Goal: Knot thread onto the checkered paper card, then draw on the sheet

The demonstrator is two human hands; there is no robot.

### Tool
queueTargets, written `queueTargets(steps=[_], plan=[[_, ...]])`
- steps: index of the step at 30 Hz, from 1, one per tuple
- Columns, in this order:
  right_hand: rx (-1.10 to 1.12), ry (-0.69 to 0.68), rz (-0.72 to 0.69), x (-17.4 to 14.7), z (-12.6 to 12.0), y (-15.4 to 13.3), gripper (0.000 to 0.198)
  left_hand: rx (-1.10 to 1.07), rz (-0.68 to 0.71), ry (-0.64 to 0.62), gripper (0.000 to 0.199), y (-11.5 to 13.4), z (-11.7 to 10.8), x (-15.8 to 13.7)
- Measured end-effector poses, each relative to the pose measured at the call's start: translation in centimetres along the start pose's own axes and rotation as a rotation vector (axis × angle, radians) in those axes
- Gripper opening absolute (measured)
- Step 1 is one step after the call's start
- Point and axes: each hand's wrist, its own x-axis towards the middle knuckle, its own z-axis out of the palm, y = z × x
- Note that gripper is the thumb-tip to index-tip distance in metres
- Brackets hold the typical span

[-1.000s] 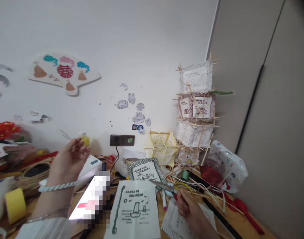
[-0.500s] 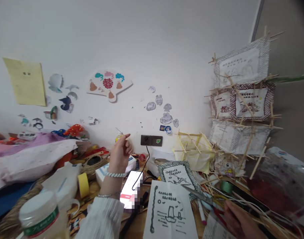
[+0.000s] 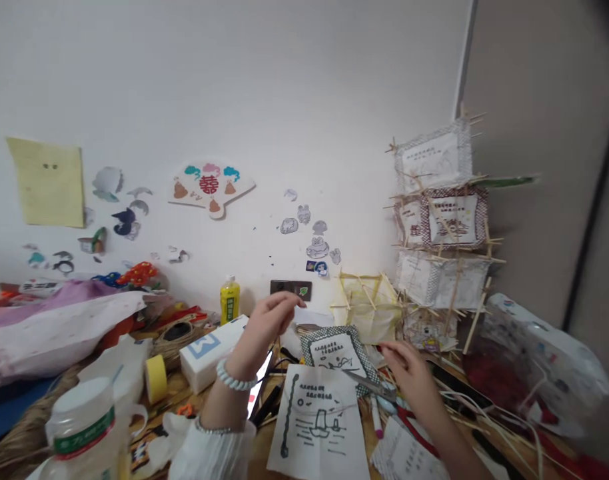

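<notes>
My left hand (image 3: 272,320) is raised over the middle of the table, fingers curled into a pinch; what it holds, if anything, is too fine to make out. Behind its wrist a lit phone (image 3: 259,385) partly shows. On the right, my right hand (image 3: 407,367) has thumb and fingertips pressed together, and their contents are unclear. Scissors (image 3: 369,385) with red handles lie below that hand, partly hidden by the forearm. Between the hands lies a paper with a boat drawing (image 3: 320,427), overlapping a paper with a checked border (image 3: 339,350).
At the right back stands a tall stick-and-paper lantern frame (image 3: 442,220), beside a small yellow one (image 3: 367,310). Leftward are a white box (image 3: 212,353), a yellow bottle (image 3: 229,300), yellow tape (image 3: 156,379) and a lidded jar (image 3: 82,427). A marker (image 3: 376,417) lies near the scissors.
My left hand has moved right and lower, uncovering the yellow bottle. My right hand has risen from beside the scissors' handles and come in toward the middle. The view has turned slightly right.
</notes>
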Motion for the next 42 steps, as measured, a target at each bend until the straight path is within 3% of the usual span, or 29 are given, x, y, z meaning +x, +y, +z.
queueTargets(steps=[4,7,11,16,20,24,31,35,42], plan=[[0.328,-0.149,-0.047,2.5,2.7,-7.1,0.031,0.177,0.008,-0.22,0.019,0.4,4.0,-0.7],[0.468,-0.17,-0.091,3.5,3.6,-9.2,0.026,0.278,0.018,-0.283,0.02,0.0,5.9,-0.8],[0.537,-0.137,-0.051,4.0,2.6,-8.9,0.02,0.345,0.045,-0.265,0.022,-0.7,6.6,-0.7],[0.436,-0.24,0.005,4.1,0.7,-8.3,0.025,0.312,0.061,-0.168,0.025,-1.0,6.7,-0.4],[0.413,-0.361,0.047,4.1,1.6,-8.2,0.024,0.293,0.136,-0.13,0.025,-0.7,6.9,-0.4],[0.474,-0.339,0.027,3.9,2.5,-8.3,0.024,0.316,0.178,-0.093,0.029,-0.7,7.1,-0.4],[0.475,-0.361,0.078,3.6,1.4,-9.0,0.025,0.361,0.211,0.057,0.026,-1.7,6.7,0.1],[0.483,-0.306,0.068,3.7,1.5,-8.9,0.022,0.364,0.217,0.039,0.027,-1.9,7.0,0.0],[0.362,-0.242,-0.088,3.7,2.3,-8.4,0.014,0.358,0.21,-0.059,0.028,-1.9,7.6,-0.3]])
